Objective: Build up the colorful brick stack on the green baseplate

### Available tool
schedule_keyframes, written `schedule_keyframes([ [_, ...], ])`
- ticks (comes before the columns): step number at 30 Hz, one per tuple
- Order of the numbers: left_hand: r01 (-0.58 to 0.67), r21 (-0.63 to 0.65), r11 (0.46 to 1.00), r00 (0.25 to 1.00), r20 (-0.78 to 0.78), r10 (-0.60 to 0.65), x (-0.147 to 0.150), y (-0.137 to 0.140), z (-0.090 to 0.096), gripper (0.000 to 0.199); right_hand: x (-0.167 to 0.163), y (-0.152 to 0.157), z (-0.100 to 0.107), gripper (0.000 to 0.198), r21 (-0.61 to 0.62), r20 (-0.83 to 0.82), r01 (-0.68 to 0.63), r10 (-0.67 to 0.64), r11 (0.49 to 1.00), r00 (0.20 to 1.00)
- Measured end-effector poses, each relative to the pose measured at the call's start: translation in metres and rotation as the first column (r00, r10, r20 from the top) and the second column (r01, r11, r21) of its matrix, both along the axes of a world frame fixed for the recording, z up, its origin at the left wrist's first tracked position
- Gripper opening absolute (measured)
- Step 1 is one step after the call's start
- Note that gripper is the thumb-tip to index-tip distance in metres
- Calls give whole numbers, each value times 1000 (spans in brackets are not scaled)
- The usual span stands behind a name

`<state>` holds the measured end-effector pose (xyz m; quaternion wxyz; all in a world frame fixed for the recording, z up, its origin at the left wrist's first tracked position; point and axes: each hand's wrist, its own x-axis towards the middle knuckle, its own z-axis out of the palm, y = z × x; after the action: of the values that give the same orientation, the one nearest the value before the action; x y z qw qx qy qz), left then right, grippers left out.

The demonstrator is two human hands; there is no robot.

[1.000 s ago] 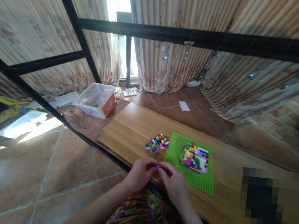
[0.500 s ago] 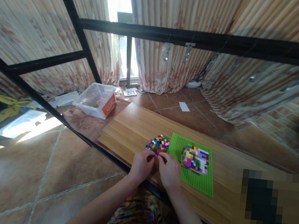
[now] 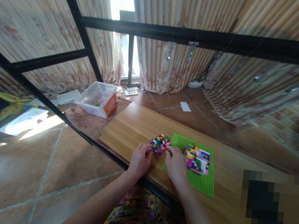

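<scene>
A ring-shaped heap of small loose toy bricks point(image 3: 161, 141) in many colours lies on the wooden board. At the heap's left edge is my left hand point(image 3: 140, 161), its fingers curled together in a pinch. My right hand point(image 3: 176, 166) reaches to the heap's right edge with thumb and fingertips closed; anything held in either hand is too small to make out. Just right of that hand a green studded baseplate point(image 3: 203, 185) carries a block built of multicoloured bricks point(image 3: 198, 160). My right hand and wrist overlap the baseplate's left side.
A clear plastic box point(image 3: 89, 100) with an orange label and some pieces inside stands beyond the board's left end. A black metal rail point(image 3: 158, 30) crosses above the board point(image 3: 129, 124). Paper point(image 3: 185, 106) lies on the tiled floor. A blurred dark patch covers the lower right.
My hands, close together at the heap's near edge before, have parted to its left and right sides. More of the heap shows between them.
</scene>
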<state>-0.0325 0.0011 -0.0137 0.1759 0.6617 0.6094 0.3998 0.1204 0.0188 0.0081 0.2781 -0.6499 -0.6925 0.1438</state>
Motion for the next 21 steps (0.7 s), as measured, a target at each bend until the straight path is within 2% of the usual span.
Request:
schedule_keyframes([
  [3,-63,-30,998,994,-90,60,-7,-1,3,21,2,-1,1,25,20,-14,-17,17,1000,1000],
  [7,-49,-86,995,976,-216,30,-7,3,6,18,-1,-5,3,26,33,-65,-41,43,999,997],
  [12,-62,-149,987,964,-264,21,-7,6,7,9,-4,-12,5,27,60,-127,-65,72,996,989],
  [21,-26,-218,976,938,-343,-52,-11,7,15,15,-10,-17,4,24,19,-199,-116,117,993,973],
])
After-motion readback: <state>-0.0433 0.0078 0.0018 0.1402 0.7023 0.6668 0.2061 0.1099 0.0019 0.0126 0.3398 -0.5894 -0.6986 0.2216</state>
